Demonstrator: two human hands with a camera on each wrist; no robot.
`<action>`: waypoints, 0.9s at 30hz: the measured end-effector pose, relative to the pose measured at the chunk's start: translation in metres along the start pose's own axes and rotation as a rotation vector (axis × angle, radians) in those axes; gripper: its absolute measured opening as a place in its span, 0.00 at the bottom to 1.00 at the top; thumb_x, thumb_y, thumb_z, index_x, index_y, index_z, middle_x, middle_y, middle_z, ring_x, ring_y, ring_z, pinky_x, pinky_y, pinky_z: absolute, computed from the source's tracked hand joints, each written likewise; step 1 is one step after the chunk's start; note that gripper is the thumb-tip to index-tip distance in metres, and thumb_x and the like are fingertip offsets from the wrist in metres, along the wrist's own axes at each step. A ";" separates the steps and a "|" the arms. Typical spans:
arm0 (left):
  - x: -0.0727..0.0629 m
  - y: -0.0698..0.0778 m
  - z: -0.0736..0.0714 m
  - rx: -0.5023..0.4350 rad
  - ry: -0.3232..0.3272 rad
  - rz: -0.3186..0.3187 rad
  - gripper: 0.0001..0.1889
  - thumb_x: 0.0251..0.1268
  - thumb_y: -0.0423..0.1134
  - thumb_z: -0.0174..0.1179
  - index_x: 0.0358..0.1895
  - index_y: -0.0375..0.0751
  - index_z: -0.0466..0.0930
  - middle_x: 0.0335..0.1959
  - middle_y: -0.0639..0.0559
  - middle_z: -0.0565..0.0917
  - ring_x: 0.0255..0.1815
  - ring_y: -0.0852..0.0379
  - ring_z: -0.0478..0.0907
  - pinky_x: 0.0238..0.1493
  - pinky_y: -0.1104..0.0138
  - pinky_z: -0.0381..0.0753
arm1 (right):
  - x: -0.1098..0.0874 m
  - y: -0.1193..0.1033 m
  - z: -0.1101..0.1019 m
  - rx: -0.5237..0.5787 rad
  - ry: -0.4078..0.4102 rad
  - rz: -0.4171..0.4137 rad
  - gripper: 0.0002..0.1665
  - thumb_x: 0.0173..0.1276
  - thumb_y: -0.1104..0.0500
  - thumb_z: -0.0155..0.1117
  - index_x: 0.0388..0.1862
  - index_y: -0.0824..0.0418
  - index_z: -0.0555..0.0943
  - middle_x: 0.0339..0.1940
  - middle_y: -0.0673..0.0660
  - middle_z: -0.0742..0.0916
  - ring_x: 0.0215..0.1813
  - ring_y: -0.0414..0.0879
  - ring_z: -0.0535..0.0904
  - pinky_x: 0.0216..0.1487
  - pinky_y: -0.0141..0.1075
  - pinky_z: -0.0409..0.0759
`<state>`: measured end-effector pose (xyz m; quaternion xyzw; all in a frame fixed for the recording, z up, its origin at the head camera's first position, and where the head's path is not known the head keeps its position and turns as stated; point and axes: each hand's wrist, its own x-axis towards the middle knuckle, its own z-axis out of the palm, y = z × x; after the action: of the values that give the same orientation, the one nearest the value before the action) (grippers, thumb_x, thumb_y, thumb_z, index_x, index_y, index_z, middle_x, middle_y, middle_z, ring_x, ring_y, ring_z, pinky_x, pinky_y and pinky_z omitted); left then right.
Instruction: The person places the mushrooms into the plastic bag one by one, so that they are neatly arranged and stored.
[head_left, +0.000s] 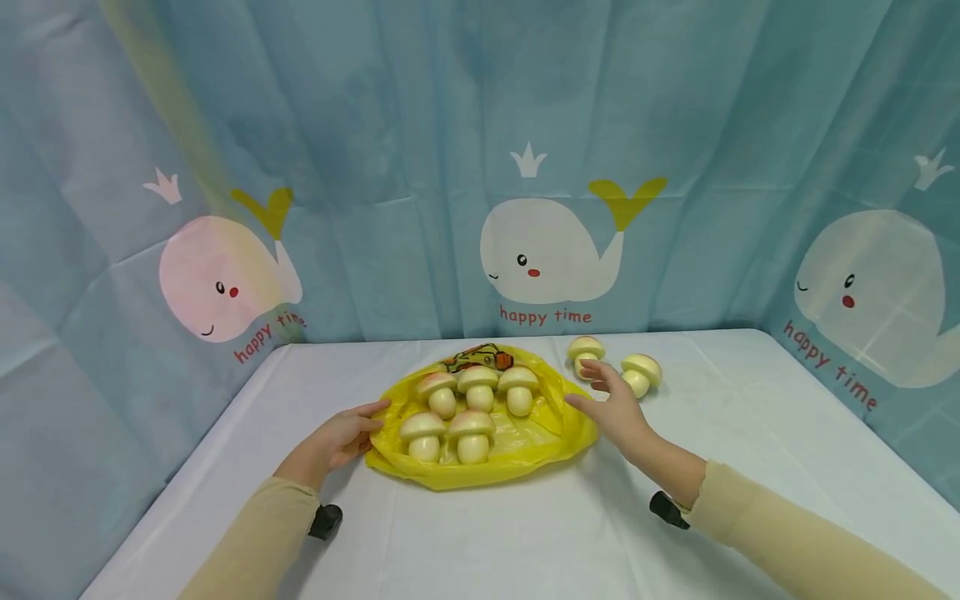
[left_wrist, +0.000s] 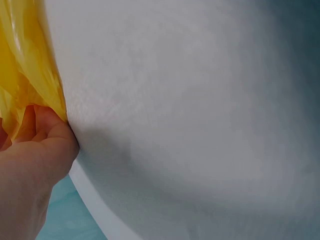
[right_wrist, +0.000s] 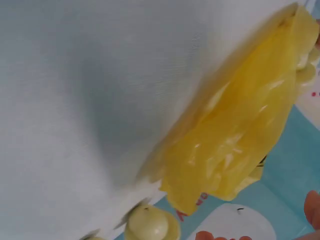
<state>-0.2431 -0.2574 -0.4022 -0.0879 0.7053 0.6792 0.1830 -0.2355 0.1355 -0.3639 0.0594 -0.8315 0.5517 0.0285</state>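
A yellow plastic bag (head_left: 487,475) lies spread with its mouth up on the white table. Several toy mushrooms (head_left: 472,433), cream with pinkish caps, sit inside it. My left hand (head_left: 337,437) is at the bag's left edge, where its fingers and thumb pinch the plastic (left_wrist: 37,65). Over the right edge of the bag, my right hand (head_left: 618,412) reaches with fingers spread and holds nothing. Two more mushrooms stand outside the bag: one mushroom (head_left: 585,350) behind the right fingertips, the other mushroom (head_left: 641,375) just right of that hand.
An orange and green patterned item (head_left: 483,358) lies at the bag's back rim. The white table (head_left: 750,417) ends at a blue curtain (head_left: 435,167) printed with whales, which also closes off both sides. Black wrist devices (head_left: 326,522) hang under both forearms.
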 end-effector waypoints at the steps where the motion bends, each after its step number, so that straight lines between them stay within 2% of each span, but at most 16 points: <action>1: 0.000 0.000 0.000 -0.004 0.003 -0.001 0.29 0.76 0.28 0.41 0.77 0.36 0.49 0.76 0.32 0.48 0.74 0.38 0.51 0.70 0.51 0.54 | 0.000 0.002 -0.003 -0.005 0.005 0.000 0.35 0.67 0.63 0.65 0.70 0.66 0.64 0.67 0.67 0.71 0.68 0.64 0.62 0.65 0.54 0.65; 7: 0.002 0.000 -0.001 -0.008 0.000 -0.004 0.29 0.76 0.27 0.41 0.77 0.36 0.48 0.76 0.33 0.48 0.74 0.39 0.50 0.71 0.52 0.53 | 0.005 0.014 -0.019 -0.056 0.032 0.013 0.39 0.68 0.60 0.65 0.74 0.64 0.60 0.74 0.65 0.64 0.74 0.63 0.53 0.69 0.59 0.54; 15: 0.000 0.001 0.000 0.001 0.003 -0.004 0.29 0.76 0.28 0.41 0.77 0.36 0.49 0.76 0.32 0.48 0.74 0.38 0.50 0.71 0.51 0.53 | 0.016 0.033 -0.045 -0.181 0.091 -0.097 0.40 0.66 0.57 0.68 0.73 0.65 0.63 0.75 0.67 0.60 0.74 0.67 0.48 0.68 0.63 0.49; 20: 0.001 0.000 -0.004 0.015 -0.019 0.006 0.30 0.75 0.29 0.44 0.77 0.36 0.49 0.76 0.32 0.48 0.74 0.39 0.51 0.70 0.52 0.54 | 0.023 0.042 -0.059 -0.243 0.073 -0.066 0.44 0.66 0.53 0.68 0.75 0.65 0.60 0.78 0.67 0.51 0.75 0.70 0.39 0.66 0.68 0.45; 23: 0.000 0.000 -0.007 0.022 -0.029 0.006 0.30 0.74 0.31 0.47 0.77 0.38 0.51 0.76 0.33 0.49 0.74 0.41 0.53 0.69 0.54 0.58 | 0.028 0.047 -0.064 -0.277 0.054 -0.040 0.46 0.66 0.52 0.68 0.76 0.64 0.58 0.78 0.69 0.47 0.74 0.72 0.37 0.64 0.70 0.45; 27: 0.000 0.000 -0.006 0.023 -0.036 0.008 0.30 0.75 0.31 0.47 0.77 0.38 0.51 0.77 0.33 0.48 0.74 0.41 0.52 0.70 0.54 0.57 | 0.036 0.055 -0.069 -0.317 0.023 0.005 0.50 0.65 0.50 0.68 0.78 0.63 0.54 0.78 0.71 0.43 0.73 0.75 0.36 0.63 0.72 0.45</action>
<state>-0.2439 -0.2636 -0.4019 -0.0708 0.7101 0.6731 0.1941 -0.2794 0.2180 -0.3826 0.0458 -0.9079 0.4141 0.0459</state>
